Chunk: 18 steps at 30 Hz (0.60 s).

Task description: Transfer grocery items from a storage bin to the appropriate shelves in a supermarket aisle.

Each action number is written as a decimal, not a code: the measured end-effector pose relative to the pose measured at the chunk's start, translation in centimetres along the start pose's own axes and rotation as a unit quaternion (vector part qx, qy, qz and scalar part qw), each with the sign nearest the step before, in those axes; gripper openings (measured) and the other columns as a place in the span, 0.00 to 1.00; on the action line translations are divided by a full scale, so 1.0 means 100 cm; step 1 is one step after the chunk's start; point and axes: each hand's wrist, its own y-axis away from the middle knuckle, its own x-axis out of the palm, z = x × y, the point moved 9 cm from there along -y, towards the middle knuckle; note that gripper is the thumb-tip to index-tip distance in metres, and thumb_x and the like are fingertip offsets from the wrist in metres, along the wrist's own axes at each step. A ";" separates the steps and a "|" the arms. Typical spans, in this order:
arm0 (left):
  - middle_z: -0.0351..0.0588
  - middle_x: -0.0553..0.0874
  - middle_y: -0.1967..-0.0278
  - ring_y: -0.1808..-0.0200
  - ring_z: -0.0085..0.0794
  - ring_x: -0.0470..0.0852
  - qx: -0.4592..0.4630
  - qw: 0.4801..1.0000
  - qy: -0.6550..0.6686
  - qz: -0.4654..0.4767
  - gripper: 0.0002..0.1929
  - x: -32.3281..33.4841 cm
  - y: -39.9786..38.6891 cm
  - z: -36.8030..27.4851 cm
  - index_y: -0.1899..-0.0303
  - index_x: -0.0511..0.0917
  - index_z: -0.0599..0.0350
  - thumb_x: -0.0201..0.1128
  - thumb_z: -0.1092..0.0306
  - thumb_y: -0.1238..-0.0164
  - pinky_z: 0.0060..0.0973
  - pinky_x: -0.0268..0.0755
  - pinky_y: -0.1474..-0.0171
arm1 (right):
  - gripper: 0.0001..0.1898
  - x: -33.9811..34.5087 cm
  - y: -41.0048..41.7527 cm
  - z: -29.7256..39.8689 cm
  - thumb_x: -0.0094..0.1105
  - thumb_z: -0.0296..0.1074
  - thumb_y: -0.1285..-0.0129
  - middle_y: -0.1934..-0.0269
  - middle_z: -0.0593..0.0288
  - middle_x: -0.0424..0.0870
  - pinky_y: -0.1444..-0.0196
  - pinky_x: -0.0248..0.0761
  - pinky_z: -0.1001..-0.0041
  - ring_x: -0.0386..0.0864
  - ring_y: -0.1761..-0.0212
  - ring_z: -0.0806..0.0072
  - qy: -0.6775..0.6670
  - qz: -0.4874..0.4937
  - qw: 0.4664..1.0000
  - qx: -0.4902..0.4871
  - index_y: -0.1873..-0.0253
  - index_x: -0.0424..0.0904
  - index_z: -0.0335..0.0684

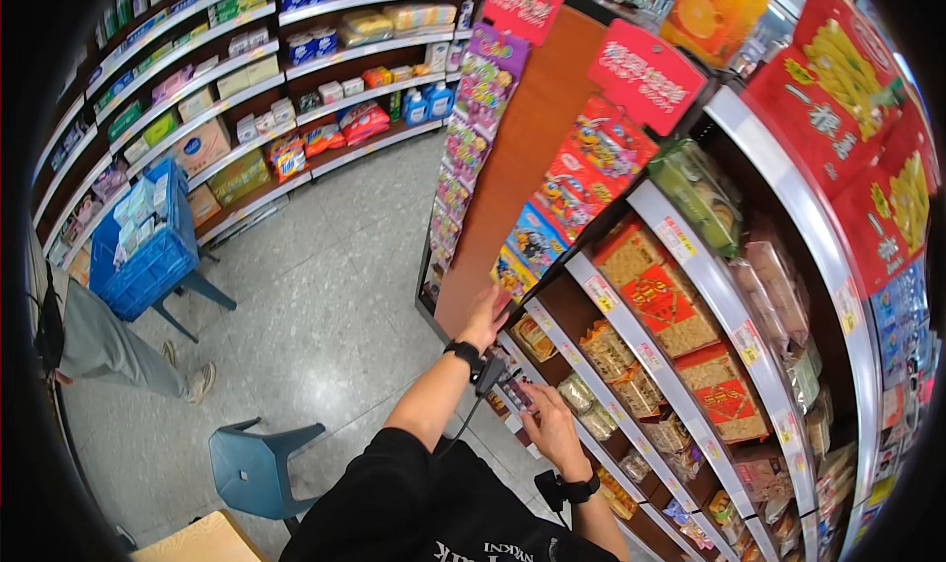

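My left hand (484, 317) reaches up to the bottom of a hanging strip of red, blue and yellow candy packets (532, 243); its fingers are at the lowest yellow packet, and whether they grip it is hidden. My right hand (550, 423) is lower, in front of the lower shelves, with fingers apart and nothing seen in it. Each wrist has a black band with a small device. A second strip, of purple candy packets (473, 130), hangs on the far side of the brown end panel (510, 148).
Snack shelves (665, 355) curve along the right. A teal plastic stool (251, 470) stands on the floor at lower left, by a wooden tabletop (196, 543). A blue crate (151, 266) rests on another stool beside a person's legs (118, 348). Household goods shelves (295, 122) line the back.
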 end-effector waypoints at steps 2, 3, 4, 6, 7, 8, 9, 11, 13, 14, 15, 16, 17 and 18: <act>0.38 0.78 0.48 0.47 0.29 0.73 -0.003 0.997 -0.070 -0.031 0.22 -0.005 0.021 0.018 0.44 0.70 0.42 0.68 0.54 0.36 0.39 0.67 0.42 | 0.24 -0.011 0.019 -0.015 0.64 0.23 0.44 0.45 0.45 0.75 0.54 0.77 0.66 0.83 0.62 0.59 -0.013 -0.022 0.999 0.026 0.41 0.75 0.38; 0.40 0.81 0.57 0.58 0.27 0.76 -0.002 0.989 -0.128 -0.068 0.19 -0.016 0.029 0.030 0.49 0.73 0.48 0.69 0.56 0.37 0.32 0.73 0.53 | 0.24 -0.015 0.032 -0.023 0.64 0.23 0.44 0.45 0.45 0.76 0.54 0.77 0.66 0.83 0.63 0.59 0.019 -0.050 0.999 -0.003 0.41 0.75 0.38; 0.39 0.80 0.69 0.70 0.24 0.77 0.003 0.976 -0.219 0.016 0.17 -0.013 0.039 0.035 0.52 0.74 0.54 0.69 0.59 0.38 0.24 0.73 0.66 | 0.24 -0.018 0.040 -0.026 0.64 0.24 0.45 0.45 0.46 0.76 0.54 0.77 0.66 0.83 0.62 0.59 -0.013 -0.050 0.998 0.026 0.41 0.75 0.38; 0.41 0.83 0.71 0.73 0.24 0.79 0.057 0.881 -0.457 0.108 0.12 0.018 0.091 0.048 0.58 0.78 0.59 0.68 0.67 0.42 0.23 0.72 0.70 | 0.24 -0.029 0.065 -0.033 0.64 0.24 0.44 0.46 0.47 0.76 0.54 0.77 0.66 0.83 0.62 0.60 -0.018 -0.069 0.996 0.049 0.41 0.75 0.39; 0.45 0.85 0.67 0.69 0.25 0.82 0.085 0.826 -0.542 0.131 0.14 0.019 0.105 0.063 0.56 0.80 0.61 0.69 0.68 0.44 0.24 0.74 0.66 | 0.23 -0.034 0.075 -0.030 0.64 0.23 0.45 0.46 0.48 0.76 0.56 0.77 0.68 0.83 0.62 0.62 -0.018 -0.078 0.996 0.045 0.41 0.76 0.38; 0.47 0.86 0.66 0.65 0.26 0.83 0.050 0.796 -0.562 0.219 0.17 0.040 0.134 0.086 0.53 0.79 0.62 0.69 0.68 0.43 0.25 0.76 0.63 | 0.23 -0.043 0.092 -0.034 0.63 0.22 0.45 0.46 0.48 0.77 0.57 0.78 0.69 0.83 0.62 0.64 -0.017 -0.098 0.993 0.058 0.42 0.76 0.37; 0.48 0.86 0.65 0.64 0.27 0.84 0.010 0.774 -0.555 0.305 0.16 0.058 0.160 0.111 0.52 0.78 0.62 0.68 0.69 0.41 0.25 0.77 0.61 | 0.23 -0.051 0.107 -0.038 0.63 0.21 0.45 0.46 0.49 0.77 0.58 0.78 0.70 0.83 0.62 0.66 -0.017 -0.119 0.990 0.070 0.42 0.76 0.36; 0.49 0.85 0.62 0.62 0.26 0.83 0.005 0.697 -0.599 0.395 0.13 0.092 0.204 0.152 0.52 0.77 0.62 0.65 0.71 0.38 0.25 0.77 0.57 | 0.23 -0.066 0.139 -0.050 0.63 0.22 0.45 0.47 0.49 0.77 0.54 0.78 0.68 0.83 0.58 0.62 -0.003 -0.149 0.986 0.081 0.42 0.76 0.37; 0.49 0.85 0.60 0.59 0.27 0.83 0.007 0.663 -0.589 0.463 0.12 0.115 0.242 0.191 0.53 0.77 0.62 0.62 0.73 0.37 0.25 0.76 0.55 | 0.25 -0.081 0.177 -0.058 0.64 0.23 0.46 0.46 0.48 0.77 0.47 0.75 0.64 0.80 0.51 0.53 0.024 -0.194 0.976 0.092 0.41 0.75 0.39; 0.49 0.85 0.59 0.58 0.27 0.83 0.007 0.651 -0.572 0.499 0.11 0.122 0.257 0.214 0.53 0.77 0.61 0.61 0.74 0.37 0.26 0.76 0.54 | 0.25 -0.088 0.196 -0.062 0.63 0.23 0.46 0.45 0.47 0.77 0.44 0.73 0.62 0.77 0.46 0.49 -0.001 -0.216 0.970 0.110 0.40 0.75 0.40; 0.49 0.85 0.59 0.56 0.30 0.83 0.011 0.608 -0.588 0.533 0.11 0.140 0.279 0.229 0.53 0.77 0.60 0.58 0.75 0.36 0.28 0.75 0.54 | 0.25 -0.095 0.216 -0.067 0.63 0.24 0.46 0.45 0.47 0.77 0.45 0.73 0.62 0.77 0.46 0.50 0.010 -0.244 0.961 0.126 0.40 0.75 0.40; 0.50 0.85 0.61 0.57 0.33 0.83 0.028 0.548 -0.628 0.552 0.10 0.155 0.299 0.247 0.54 0.76 0.60 0.57 0.75 0.36 0.28 0.75 0.54 | 0.24 -0.101 0.239 -0.074 0.62 0.24 0.45 0.45 0.47 0.77 0.45 0.73 0.61 0.77 0.46 0.50 0.024 -0.276 0.950 0.147 0.40 0.74 0.40; 0.52 0.84 0.62 0.60 0.34 0.84 0.073 0.526 -0.611 0.587 0.10 0.165 0.314 0.258 0.54 0.77 0.61 0.57 0.74 0.37 0.30 0.75 0.55 | 0.24 -0.103 0.256 -0.080 0.62 0.24 0.45 0.45 0.47 0.77 0.45 0.73 0.61 0.77 0.46 0.50 0.021 -0.310 0.939 0.149 0.40 0.74 0.40; 0.52 0.84 0.63 0.63 0.36 0.84 0.020 0.474 -0.660 0.582 0.11 0.169 0.328 0.278 0.54 0.77 0.61 0.58 0.74 0.38 0.29 0.76 0.58 | 0.24 -0.107 0.278 -0.086 0.62 0.25 0.44 0.45 0.48 0.77 0.45 0.73 0.61 0.76 0.45 0.50 0.020 -0.346 0.925 0.157 0.40 0.74 0.40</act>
